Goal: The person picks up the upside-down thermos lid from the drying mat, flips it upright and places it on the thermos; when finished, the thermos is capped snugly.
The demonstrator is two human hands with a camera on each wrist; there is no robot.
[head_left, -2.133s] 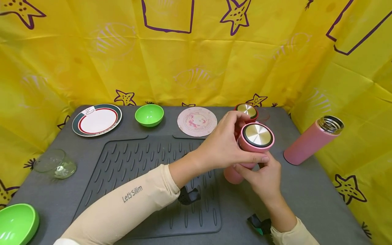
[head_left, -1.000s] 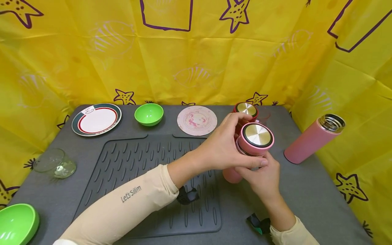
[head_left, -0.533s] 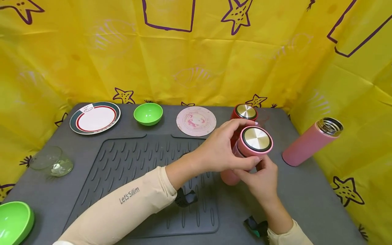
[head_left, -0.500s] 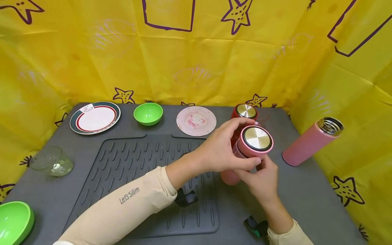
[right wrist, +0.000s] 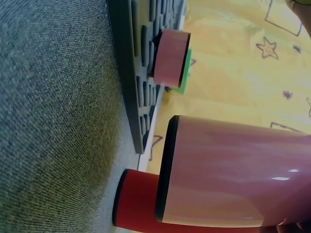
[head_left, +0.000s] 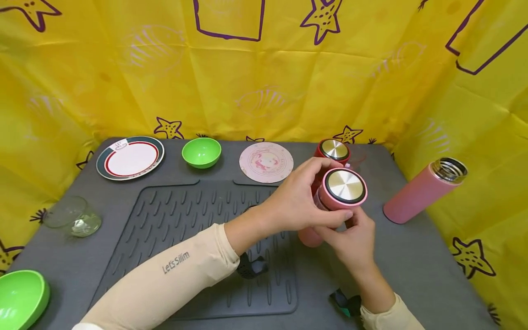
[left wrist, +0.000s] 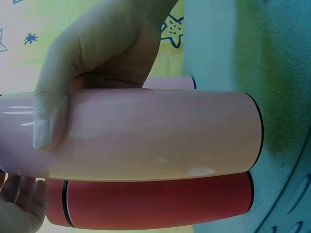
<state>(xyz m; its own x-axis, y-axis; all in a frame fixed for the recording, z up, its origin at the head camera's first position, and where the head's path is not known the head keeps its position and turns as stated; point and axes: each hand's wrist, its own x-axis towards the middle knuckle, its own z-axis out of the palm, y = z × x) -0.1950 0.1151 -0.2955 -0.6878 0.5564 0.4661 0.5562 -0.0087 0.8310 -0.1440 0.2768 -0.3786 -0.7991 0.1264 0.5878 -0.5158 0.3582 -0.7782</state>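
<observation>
My left hand curls round the metal-topped lid of an upright pink vacuum flask. Lower down, my right hand grips the flask's body, its thumb lying across the front in the left wrist view. That view shows the pink wall of the flask down to its black-ringed base; the lid is out of frame there. A red flask with a similar top stands just behind, partly covered by my left hand. To the right, a second pink flask stands uncapped, its steel mouth showing.
A loose pink cap sits on the dark drying mat. Along the back are a plate, a green bowl and a pink round mat. A drinking glass and another green bowl are at left.
My left thumb and fingers have shifted slightly left and down about the lid, with the lid moving slightly too. My right hand keeps its grip on the pink flask, and the other objects stay put.
</observation>
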